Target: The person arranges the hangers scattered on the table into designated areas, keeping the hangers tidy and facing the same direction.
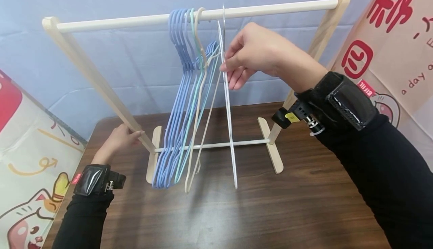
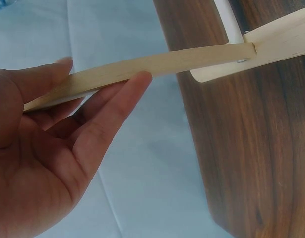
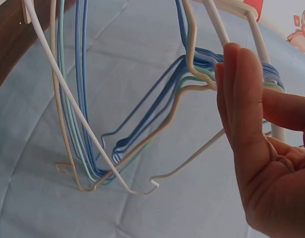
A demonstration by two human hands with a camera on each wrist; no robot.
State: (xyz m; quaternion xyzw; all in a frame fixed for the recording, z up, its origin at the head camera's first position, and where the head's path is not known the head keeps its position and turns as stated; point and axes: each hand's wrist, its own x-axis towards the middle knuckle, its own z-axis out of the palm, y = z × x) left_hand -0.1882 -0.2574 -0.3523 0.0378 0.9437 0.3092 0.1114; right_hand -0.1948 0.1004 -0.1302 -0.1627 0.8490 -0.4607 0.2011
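My right hand (image 1: 250,55) pinches the upper part of a white hanger (image 1: 229,113) between thumb and fingers. That hanger's hook is at the rack's top bar (image 1: 287,7), and its frame is seen nearly edge-on. Left of it hang a beige hanger (image 1: 205,61), a pale green one and several blue hangers (image 1: 176,34), bunched close together. In the right wrist view the white hanger (image 3: 70,89) slants in front of the bunch. Low on the rack's left wooden post (image 1: 98,79), my left hand (image 1: 118,141) holds it between thumb and fingers.
The rack's wooden feet (image 1: 272,147) stand on a dark brown table (image 1: 304,204), joined by a thin white lower bar (image 1: 236,143). Pale blue cloth (image 1: 135,64) hangs behind. Printed panels flank the table left and right.
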